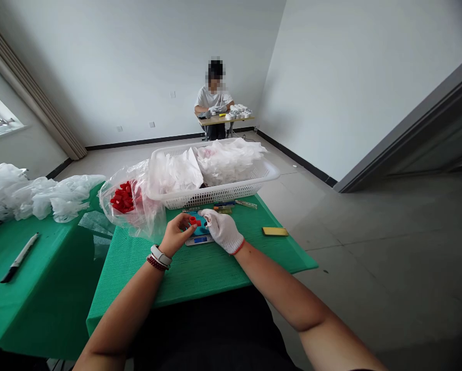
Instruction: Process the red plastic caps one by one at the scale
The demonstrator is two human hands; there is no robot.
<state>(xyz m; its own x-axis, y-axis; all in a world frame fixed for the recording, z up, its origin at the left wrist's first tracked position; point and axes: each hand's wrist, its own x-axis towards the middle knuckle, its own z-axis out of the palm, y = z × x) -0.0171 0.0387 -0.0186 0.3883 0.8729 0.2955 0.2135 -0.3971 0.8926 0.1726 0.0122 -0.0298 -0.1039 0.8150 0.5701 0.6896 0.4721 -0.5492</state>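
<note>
My left hand (179, 231), bare with a white wristband, pinches a small red plastic piece (194, 221) with a round opening at its top. Facing it, my right hand (223, 230) wears a white knit glove, its fingers closed together. Something small and dark shows at those fingertips, too small to name. Beneath both hands a small digital scale (200, 240) with a lit blue display lies on the green-covered table (176, 278); a blue surface on it is partly hidden by the hands. More red pieces (123, 198) fill a clear plastic bag (148, 214) to the left.
Behind the scale stands a white basket (215, 195) of clear plastic bags. A yellow block (275, 231) lies at right, pens (246, 204) by the basket. On the left table is a marker (20, 257). A person (214, 98) sits working at a far table.
</note>
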